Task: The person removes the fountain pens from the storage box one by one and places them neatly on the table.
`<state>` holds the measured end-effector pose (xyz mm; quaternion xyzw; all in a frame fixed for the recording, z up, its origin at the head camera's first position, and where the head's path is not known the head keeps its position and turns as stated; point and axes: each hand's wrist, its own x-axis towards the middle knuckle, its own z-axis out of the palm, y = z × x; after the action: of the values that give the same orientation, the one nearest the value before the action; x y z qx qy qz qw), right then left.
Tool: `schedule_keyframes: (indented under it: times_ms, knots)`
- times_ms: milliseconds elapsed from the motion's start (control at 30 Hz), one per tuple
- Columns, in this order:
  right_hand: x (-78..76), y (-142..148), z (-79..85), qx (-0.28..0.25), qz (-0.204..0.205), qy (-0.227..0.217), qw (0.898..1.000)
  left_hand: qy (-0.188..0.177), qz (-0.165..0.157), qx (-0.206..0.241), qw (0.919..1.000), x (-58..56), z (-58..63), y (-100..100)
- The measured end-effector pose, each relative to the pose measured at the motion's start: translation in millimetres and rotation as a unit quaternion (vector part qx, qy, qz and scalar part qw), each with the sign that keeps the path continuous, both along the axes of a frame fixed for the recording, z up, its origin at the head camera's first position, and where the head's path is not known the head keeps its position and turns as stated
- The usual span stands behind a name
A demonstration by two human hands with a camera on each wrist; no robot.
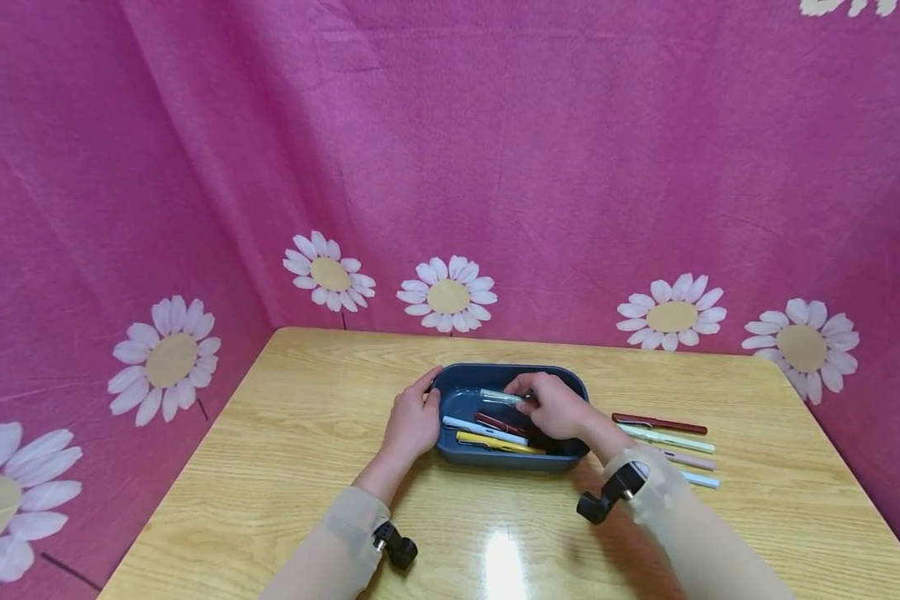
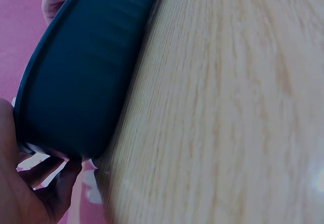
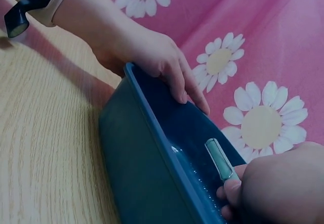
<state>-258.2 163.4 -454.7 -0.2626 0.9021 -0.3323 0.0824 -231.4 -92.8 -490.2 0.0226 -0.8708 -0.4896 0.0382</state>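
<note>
A dark blue oblong box (image 1: 472, 457) stands on the table. My left hand (image 1: 414, 421) grips its left end, thumb by the rim and fingers along the outside wall, as the left wrist view shows from below. Over the inside of the box, my right hand (image 1: 553, 406) pinches a pale green, clear-looking pen (image 3: 219, 159) by one end; its other end points left. Lower in the box lie a light blue pen (image 1: 483, 430), a yellow pen (image 1: 495, 443) and a dark red pen (image 1: 499, 424). The right hand hides part of the box's right side.
Right of the box, a dark red pen (image 1: 660, 423), a light green pen (image 1: 667, 438), a pinkish pen (image 1: 688, 460) and a light blue pen (image 1: 701, 480) lie in a row, partly behind the right forearm. A pink flowered curtain (image 1: 450, 167) hangs behind the wooden table (image 1: 307, 417).
</note>
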Motion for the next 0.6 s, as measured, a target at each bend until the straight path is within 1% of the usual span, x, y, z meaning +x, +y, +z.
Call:
schedule_keyframes:
  times_ms: [300,533,600]
  knots:
    - [9.0,4,9.1,-0.038,0.02,0.004,0.999,-0.003,0.003,-0.002,1.0,-0.7,0.9,0]
    - [15.7,7,16.7,-0.056,0.038,0.036,0.997,-0.006,0.003,0.003,1.0,-0.1,0.9,1]
    - [18.2,7,19.5,-0.058,0.037,0.041,0.997,-0.005,0.003,0.003,1.0,-0.4,0.2,1]
